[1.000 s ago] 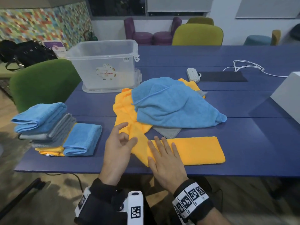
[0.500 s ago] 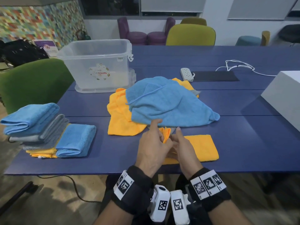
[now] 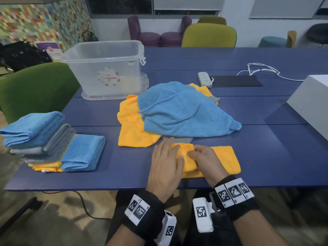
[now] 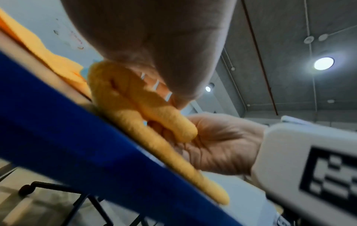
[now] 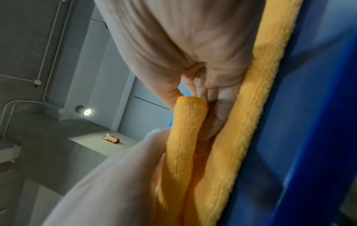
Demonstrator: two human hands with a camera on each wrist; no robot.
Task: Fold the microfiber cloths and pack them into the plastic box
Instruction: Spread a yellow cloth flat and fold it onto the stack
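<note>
Blue table (image 3: pixel 266 157) fills the middle of the head view, with coloured chairs along the top edge. At lower centre lies the yellow cloth (image 3: pixel 223 160), a long strip already doubled, parallel to the near table edge.

Left hand (image 3: pixel 165 166): fingers straight, laid flat on the folded-over end of the strip, pressing it down. Right hand (image 3: pixel 204 162): fingers curled, pinching the fold; the right wrist view shows fingers (image 5: pixel 216 110) tucked between the upper layer and the lower layer.

Plastic box (image 3: pixel 106 71) stands at upper left, lid off, resting on what appears to be its lid; no cloth is visible inside. Folded cloths (image 3: pixel 53 144) are stacked at left, partly over the table edge. Unfolded pile (image 3: pixel 181 112), blue over yellow with grey beneath, sits at centre, just behind the hands.

Hazards, as judged:
- Strip lies at the near edge; a sideways drag could pull it off the table.
- Uneven pinch pressure could skew the layers, giving a crooked fold.
- Withdrawing the tucked fingers quickly could reopen the fold.
- Stack at left overhangs; a nudge could topple it.
</note>
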